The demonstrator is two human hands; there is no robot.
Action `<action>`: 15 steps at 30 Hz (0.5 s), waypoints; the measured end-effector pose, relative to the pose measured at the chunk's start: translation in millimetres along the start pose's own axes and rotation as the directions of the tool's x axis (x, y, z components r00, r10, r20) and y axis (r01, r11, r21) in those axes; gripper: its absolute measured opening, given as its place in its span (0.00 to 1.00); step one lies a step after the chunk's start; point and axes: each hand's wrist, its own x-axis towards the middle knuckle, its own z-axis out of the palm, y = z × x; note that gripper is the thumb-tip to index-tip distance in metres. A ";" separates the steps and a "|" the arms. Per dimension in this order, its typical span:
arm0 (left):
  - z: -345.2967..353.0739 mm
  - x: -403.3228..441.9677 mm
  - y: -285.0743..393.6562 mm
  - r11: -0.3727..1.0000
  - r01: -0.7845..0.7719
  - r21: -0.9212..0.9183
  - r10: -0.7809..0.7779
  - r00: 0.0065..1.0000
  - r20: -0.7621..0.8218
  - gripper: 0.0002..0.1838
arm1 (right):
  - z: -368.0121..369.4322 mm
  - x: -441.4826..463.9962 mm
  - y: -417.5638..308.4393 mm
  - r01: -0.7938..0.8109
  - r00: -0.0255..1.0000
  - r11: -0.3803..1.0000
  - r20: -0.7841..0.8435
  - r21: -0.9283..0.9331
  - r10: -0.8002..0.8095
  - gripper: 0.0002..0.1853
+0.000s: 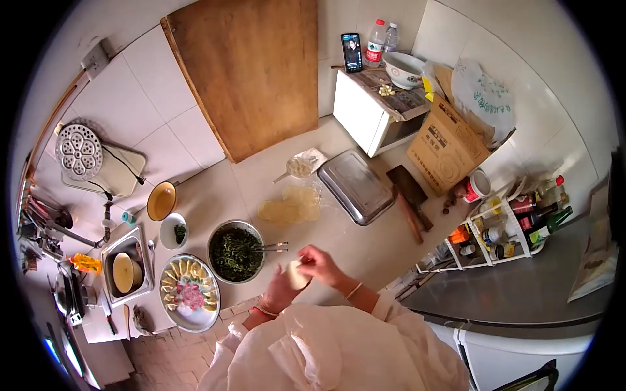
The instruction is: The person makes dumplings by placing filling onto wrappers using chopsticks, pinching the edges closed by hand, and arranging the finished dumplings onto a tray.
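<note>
The left hand (279, 291) is cradling a pale dough round (298, 275) in its grip while the right hand (317, 264) is pinching the edge from the other side, so both grips are grasping that one piece, presumably because something so soft is needing support from beneath as well as along its rim. The dough is hovering above the tabletop (352, 254), close to the person's body, just right of the metal bowl (218, 274). That bowl is holding chopped greens (236, 253), and the chopsticks (277, 247) are resting in it with their ends pointing toward the hands, probably for easy grabbing. Beyond the bowl, more flat dough rounds (290, 207) are lying overlapped, seemingly spread so that each is peeling away easily. Left of the bowl, folded dumplings (171, 289) are lining the rim of the oval plate (191, 324), likely arranged this way to save room. The rolling pin (409, 218) is lying farther right beside the cleaver (407, 184), apparently kept aside.
</note>
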 end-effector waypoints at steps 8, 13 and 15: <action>-69.7 -9.3 -23.6 0.957 -0.243 0.157 0.252 0.967 -0.042 0.24 | 42.9 -1.6 0.2 0.060 0.997 0.941 0.070 -0.333 -0.039 0.14; -56.2 -51.8 4.3 -0.242 -0.186 0.952 0.460 0.842 0.281 0.21 | 47.9 -0.8 28.2 -0.339 0.917 0.939 0.240 0.053 0.318 0.06; -137.5 -48.9 -15.7 -0.358 -0.142 0.923 0.621 0.702 0.348 0.16 | 43.0 4.5 63.5 -0.389 0.920 0.896 0.153 0.215 0.362 0.07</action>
